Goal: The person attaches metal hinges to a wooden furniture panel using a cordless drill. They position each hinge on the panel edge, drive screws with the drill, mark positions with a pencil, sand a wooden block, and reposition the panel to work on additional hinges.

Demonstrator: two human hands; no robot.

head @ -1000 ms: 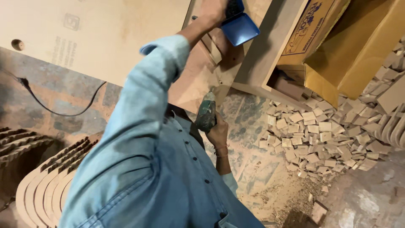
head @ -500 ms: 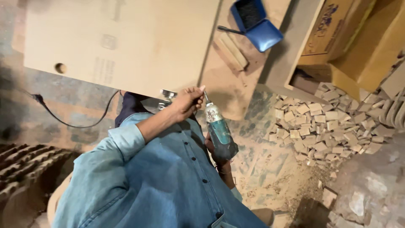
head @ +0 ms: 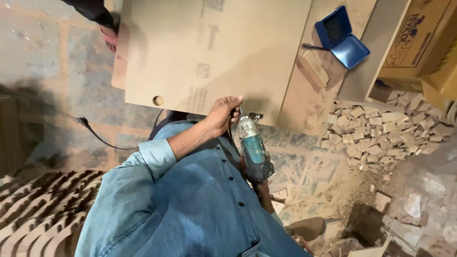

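At the near edge of the flat brown board (head: 214,47): left hand (head: 223,114) clenched at the nose of the teal power tool (head: 253,151).
Right hand (head: 261,186) mostly hidden under the tool body, apparently gripping it. Judgement: steady the nose with both hands before touching the smooth board. Pale offcut blocks (head: 381,133) lie right; open blue tin (head: 342,36) far right.

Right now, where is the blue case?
In the head view the open blue case lies at the upper right on a board strip, beside a small wooden block and left of the cardboard box, far from both hands.
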